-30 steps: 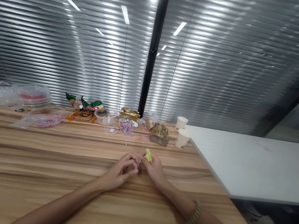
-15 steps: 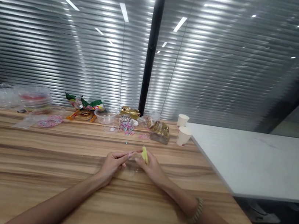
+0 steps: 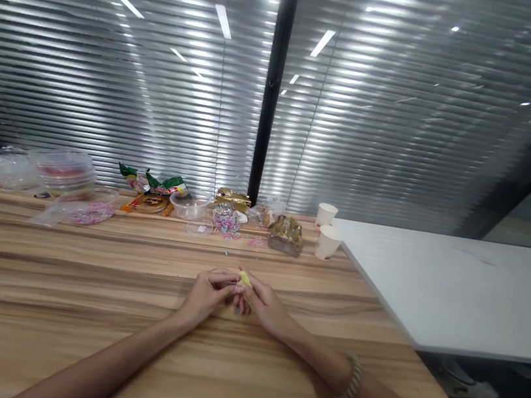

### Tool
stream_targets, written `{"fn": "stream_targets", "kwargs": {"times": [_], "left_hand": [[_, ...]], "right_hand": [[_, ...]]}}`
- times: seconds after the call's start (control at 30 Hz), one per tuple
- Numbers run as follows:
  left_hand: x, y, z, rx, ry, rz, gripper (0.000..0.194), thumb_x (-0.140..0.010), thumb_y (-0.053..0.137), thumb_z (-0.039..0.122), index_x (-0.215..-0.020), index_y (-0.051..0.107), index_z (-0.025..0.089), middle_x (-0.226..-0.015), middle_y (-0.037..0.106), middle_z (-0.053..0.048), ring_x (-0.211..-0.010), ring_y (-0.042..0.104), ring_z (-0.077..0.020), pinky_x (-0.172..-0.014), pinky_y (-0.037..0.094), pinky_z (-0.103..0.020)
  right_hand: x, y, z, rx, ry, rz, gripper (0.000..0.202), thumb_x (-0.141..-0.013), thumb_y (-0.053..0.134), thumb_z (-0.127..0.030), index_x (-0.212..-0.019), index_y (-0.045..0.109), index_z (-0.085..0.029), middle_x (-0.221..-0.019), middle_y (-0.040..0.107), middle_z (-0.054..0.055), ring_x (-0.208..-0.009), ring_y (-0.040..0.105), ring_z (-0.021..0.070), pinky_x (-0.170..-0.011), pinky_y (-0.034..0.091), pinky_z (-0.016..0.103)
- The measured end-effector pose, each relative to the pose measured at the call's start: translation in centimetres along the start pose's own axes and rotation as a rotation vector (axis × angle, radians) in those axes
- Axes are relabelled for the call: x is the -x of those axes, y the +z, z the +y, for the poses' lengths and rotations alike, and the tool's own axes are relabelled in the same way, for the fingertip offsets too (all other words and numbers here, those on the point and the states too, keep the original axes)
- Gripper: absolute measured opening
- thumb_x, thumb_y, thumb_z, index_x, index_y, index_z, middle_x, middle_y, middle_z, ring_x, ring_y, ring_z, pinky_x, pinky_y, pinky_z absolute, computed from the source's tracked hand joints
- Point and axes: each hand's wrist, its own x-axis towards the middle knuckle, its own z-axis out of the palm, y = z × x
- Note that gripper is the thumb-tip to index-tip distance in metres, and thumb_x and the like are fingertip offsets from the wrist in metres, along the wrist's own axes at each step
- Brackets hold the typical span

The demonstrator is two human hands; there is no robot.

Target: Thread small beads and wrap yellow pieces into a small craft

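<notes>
Yellow piece: moved closer to left hand, between both hands above bench.
Left hand: pinching pinkish thing, too small to identify.
Right hand: curled, pinching yellow piece.
Pink links: heaped beyond, beside plastic bowl.

You face slatted metallic blinds split by a dark post, above a wood-grained table and adjoining white tabletop.
</notes>
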Motion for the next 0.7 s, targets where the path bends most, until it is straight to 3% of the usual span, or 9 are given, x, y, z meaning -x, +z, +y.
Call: {"fn": "stream_targets", "kwargs": {"times": [0.23,0.43,0.53,0.6,0.7], "left_hand": [[-0.09,0.15,-0.05,0.119,-0.117,-0.011,0.025,-0.066,0.06,0.036,-0.074,0.066,0.013,-0.058,0.062,-0.003,-0.049,0.052,-0.0119,-0.05,0.041,-0.023],[-0.28,-0.01,-0.48,0.164,-0.245,0.211,0.026,-0.057,0.067,0.034,-0.071,0.065,0.013,-0.073,0.067,-0.007,-0.065,0.059,-0.0166,-0.058,0.044,-0.024],[-0.3,0.0,-0.55,0.189,-0.255,0.227,0.026,-0.056,0.067,0.033,-0.071,0.065,0.012,-0.078,0.067,-0.008,-0.072,0.06,-0.0188,-0.064,0.046,-0.026],[-0.28,0.06,-0.59,0.194,-0.262,0.24,0.026,-0.056,0.068,0.033,-0.072,0.066,0.012,-0.079,0.067,-0.009,-0.073,0.06,-0.0197,-0.067,0.046,-0.027],[-0.26,0.13,-0.67,0.211,-0.274,0.26,0.029,-0.055,0.069,0.033,-0.076,0.066,0.013,-0.082,0.068,-0.009,-0.076,0.061,-0.0209,-0.07,0.047,-0.029]], "right_hand": [[0.1,-0.04,-0.22,0.034,-0.039,-0.018,0.034,-0.083,0.034,-0.047,-0.083,0.053,-0.019,-0.068,0.052,0.001,-0.057,0.047,0.0113,-0.057,0.04,0.024],[0.02,-0.44,0.04,0.122,-0.047,0.065,0.036,-0.085,0.031,-0.045,-0.091,0.054,-0.017,-0.072,0.056,0.002,-0.06,0.051,0.012,-0.058,0.042,0.025],[0.14,-0.42,-0.34,0.222,-0.108,0.045,0.036,-0.086,0.032,-0.042,-0.105,0.052,-0.019,-0.094,0.059,0.005,-0.085,0.054,0.0156,-0.077,0.042,0.029],[0.23,-0.35,-0.58,0.253,-0.132,0.032,0.037,-0.087,0.031,-0.039,-0.114,0.047,-0.02,-0.114,0.052,0.006,-0.105,0.046,0.0166,-0.092,0.034,0.032],[0.28,-0.3,-0.63,0.271,-0.123,0.031,0.039,-0.088,0.027,-0.037,-0.119,0.044,-0.02,-0.124,0.045,0.005,-0.114,0.04,0.0155,-0.098,0.027,0.033]]}}
